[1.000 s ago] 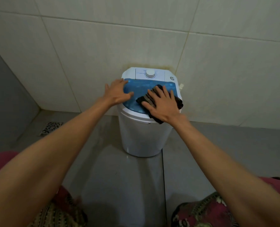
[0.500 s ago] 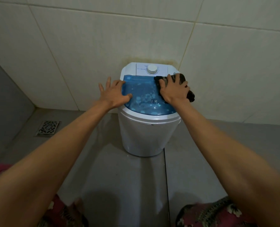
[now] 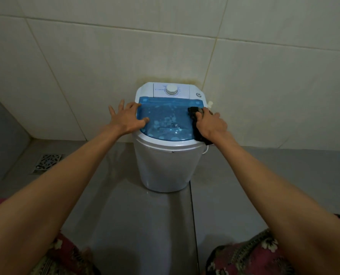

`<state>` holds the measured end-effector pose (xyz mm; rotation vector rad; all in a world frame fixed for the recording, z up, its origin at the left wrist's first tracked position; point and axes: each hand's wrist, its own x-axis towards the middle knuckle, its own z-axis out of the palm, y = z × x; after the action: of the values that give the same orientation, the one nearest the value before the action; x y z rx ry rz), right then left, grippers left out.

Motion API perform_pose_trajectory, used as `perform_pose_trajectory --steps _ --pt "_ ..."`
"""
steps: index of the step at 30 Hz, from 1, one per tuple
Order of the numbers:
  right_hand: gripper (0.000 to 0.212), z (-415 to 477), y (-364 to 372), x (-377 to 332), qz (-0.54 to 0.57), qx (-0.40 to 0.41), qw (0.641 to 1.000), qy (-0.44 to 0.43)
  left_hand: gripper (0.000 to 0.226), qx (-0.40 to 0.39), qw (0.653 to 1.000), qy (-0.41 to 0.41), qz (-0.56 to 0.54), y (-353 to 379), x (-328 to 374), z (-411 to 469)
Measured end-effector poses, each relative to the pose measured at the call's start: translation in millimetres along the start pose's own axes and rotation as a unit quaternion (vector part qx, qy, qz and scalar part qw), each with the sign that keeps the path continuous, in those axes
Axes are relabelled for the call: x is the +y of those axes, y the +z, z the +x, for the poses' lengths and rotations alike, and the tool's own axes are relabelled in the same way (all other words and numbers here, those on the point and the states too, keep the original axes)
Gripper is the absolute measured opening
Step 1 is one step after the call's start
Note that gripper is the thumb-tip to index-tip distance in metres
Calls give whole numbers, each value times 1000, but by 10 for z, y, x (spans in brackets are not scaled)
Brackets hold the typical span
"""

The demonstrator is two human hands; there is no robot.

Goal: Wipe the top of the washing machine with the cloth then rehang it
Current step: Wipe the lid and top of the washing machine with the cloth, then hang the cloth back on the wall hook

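Note:
A small white washing machine point(image 3: 166, 167) stands on the floor against the tiled wall, with a translucent blue lid point(image 3: 166, 124) and a white dial point(image 3: 172, 89) at its back. My right hand point(image 3: 211, 124) presses a dark cloth point(image 3: 195, 124) onto the lid's right edge; the cloth hangs a little over the rim. My left hand point(image 3: 128, 119) lies flat with fingers spread on the lid's left edge, holding nothing.
A metal floor drain point(image 3: 47, 162) sits at the left on the grey tiled floor point(image 3: 125, 215). A white hose fitting point(image 3: 210, 104) sticks out at the machine's back right. Patterned red clothing shows at both bottom corners.
My right hand has slid the cloth from the lid's front middle to the back right, then down along the right edge. My left hand stays on the left edge.

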<state>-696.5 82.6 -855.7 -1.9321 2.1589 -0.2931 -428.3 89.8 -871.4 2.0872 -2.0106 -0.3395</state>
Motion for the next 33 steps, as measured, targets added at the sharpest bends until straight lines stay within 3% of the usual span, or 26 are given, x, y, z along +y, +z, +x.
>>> perform_pose_trajectory --steps 5,8,11,14,17,20,23,25,27,30,33 --pt "39 -11 -473 -110 -139 -84 987 -14 74 -35 999 -19 16 -116 77 -4" --pt "41 -27 -674 -103 -142 -131 981 -9 66 -20 999 -21 34 -241 237 -1" --pt "44 -30 -757 -53 -55 -94 994 -22 51 66 997 24 -36 -401 522 -30" --pt "46 -34 -853 -62 75 -54 995 -30 41 81 986 59 -129 -583 851 -99" --pt "45 -95 -1010 -155 214 -16 976 -43 36 40 970 76 -227 -745 1151 -160" --pt "39 -202 -1160 -282 336 -21 940 -55 42 -42 916 69 -392 -867 1384 -250" --pt "61 -268 -1273 -393 428 -50 901 -52 35 -58 874 67 -478 -988 1492 -310" --pt "63 -213 -1284 -395 478 -84 873 -52 23 -46 856 74 -509 -1065 1510 -312" --pt "45 -313 -1346 -449 527 -112 841 -55 24 -40 845 86 -526 -1143 1520 -305" --pt "43 -376 -1420 -503 599 -154 784 -55 26 -24 847 98 -522 -1243 1551 -334" --pt "61 -337 -1503 -505 573 -145 806 -28 23 19 865 103 -490 -1263 1541 -338"
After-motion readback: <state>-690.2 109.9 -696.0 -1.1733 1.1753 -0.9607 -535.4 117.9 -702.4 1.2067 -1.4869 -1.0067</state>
